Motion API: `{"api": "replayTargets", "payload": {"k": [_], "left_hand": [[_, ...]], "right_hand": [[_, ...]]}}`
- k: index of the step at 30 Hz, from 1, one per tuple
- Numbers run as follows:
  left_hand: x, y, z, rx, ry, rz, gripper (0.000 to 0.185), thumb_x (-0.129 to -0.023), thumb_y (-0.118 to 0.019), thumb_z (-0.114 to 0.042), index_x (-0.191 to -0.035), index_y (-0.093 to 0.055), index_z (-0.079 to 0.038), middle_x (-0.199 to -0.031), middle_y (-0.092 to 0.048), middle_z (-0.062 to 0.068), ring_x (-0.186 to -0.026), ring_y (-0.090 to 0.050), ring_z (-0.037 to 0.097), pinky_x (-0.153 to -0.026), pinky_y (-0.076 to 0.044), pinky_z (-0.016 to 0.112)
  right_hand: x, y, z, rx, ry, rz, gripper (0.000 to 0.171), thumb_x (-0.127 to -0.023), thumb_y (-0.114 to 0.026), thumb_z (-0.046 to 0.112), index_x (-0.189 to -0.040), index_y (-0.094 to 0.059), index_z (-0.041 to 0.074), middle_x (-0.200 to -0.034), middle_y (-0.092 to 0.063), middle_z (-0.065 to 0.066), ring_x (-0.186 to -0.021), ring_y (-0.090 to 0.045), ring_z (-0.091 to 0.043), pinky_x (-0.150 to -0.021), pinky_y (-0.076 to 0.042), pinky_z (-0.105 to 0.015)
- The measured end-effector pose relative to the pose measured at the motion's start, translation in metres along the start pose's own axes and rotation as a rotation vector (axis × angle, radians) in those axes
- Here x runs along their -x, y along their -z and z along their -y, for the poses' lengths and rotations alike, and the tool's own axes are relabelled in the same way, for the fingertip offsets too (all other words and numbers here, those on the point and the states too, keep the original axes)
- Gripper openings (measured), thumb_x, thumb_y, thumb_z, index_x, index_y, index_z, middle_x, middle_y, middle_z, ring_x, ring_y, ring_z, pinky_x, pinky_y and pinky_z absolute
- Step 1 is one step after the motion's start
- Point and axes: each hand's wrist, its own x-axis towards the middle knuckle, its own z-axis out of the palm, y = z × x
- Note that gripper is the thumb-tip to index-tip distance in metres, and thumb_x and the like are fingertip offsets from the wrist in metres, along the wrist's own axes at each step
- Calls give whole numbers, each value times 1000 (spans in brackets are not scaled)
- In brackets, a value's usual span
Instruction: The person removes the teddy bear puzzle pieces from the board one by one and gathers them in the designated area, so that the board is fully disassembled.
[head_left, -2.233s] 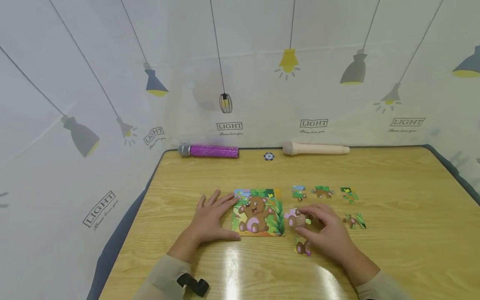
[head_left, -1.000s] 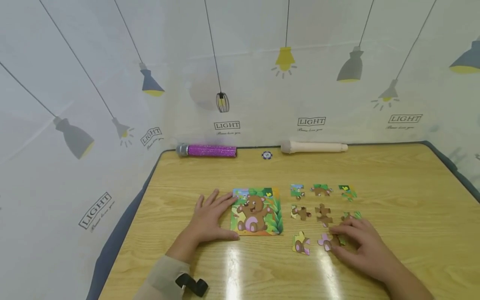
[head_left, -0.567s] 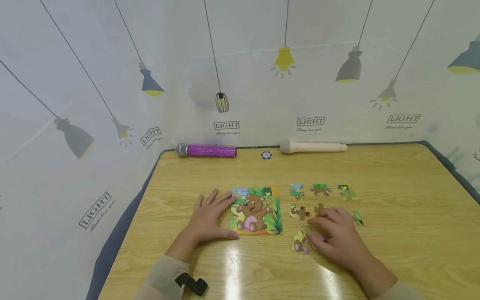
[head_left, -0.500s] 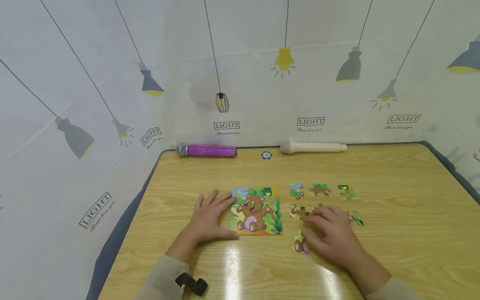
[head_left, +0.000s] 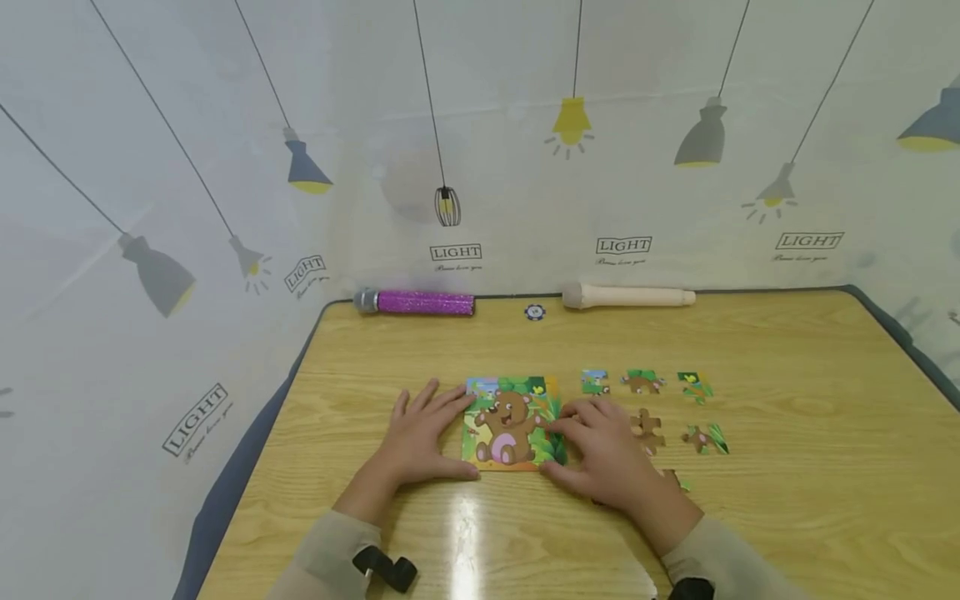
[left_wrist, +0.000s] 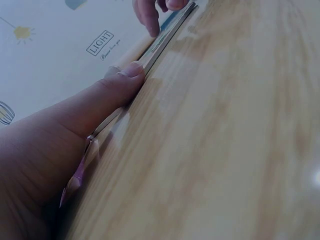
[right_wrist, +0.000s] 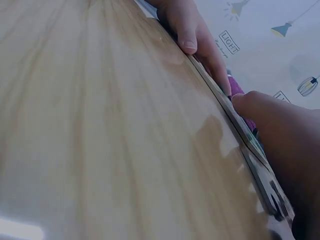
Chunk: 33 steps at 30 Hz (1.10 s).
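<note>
My left hand (head_left: 417, 440) lies flat with fingers spread against the bear puzzle board's (head_left: 512, 423) left edge, bracing it on the counter (head_left: 787, 350); my right hand (head_left: 600, 454) presses relaxed fingers on its right edge, loose puzzle pieces (head_left: 647, 427) just right.

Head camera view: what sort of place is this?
Probably a small staged tabletop set, not a home: a wooden table curtained by lamp-print cloth, with a bear puzzle board and toy microphones.
</note>
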Motion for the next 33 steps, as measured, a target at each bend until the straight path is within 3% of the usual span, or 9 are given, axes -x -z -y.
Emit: {"api": "replayTargets", "payload": {"k": [7, 20, 27, 33], "left_hand": [[1, 1, -1, 6, -6, -9, 119, -70, -75, -88, -168, -37, -33, -175, -27, -7, -163, -9, 38, -122, 6, 73], [1, -5, 4, 30, -45, -48, 119, -70, -72, -91, -167, -40, -30, -174, -32, -5, -162, -13, 43, -121, 4, 76], [0, -1, 1, 17, -29, -29, 119, -70, -76, -87, -168, -39, -30, -174, -30, -5, -162, -11, 41, -122, 4, 75], [0, 0, 0, -3, -14, -8, 119, -71, -75, -87, -168, -37, -31, -175, -28, -7, -163, -9, 39, -122, 5, 74]], "right_hand": [[-5, -7, 6, 14, -42, 43, 57, -82, -85, 54, -123, -81, 15, -118, -64, -3, -113, -52, -28, -98, -42, -57], [-3, -6, 8, 9, -81, 83, 49, -84, -84, 54, -121, -80, 22, -118, -63, -1, -117, -51, -27, -100, -40, -58], [-5, -6, 10, 10, -128, 124, 38, -98, -77, 42, -129, -78, 19, -122, -62, -3, -121, -50, -30, -102, -40, -60], [-5, -6, 10, 24, -141, 130, 42, -95, -80, 39, -131, -76, 17, -123, -61, -4, -121, -51, -31, -100, -41, -61]]}}
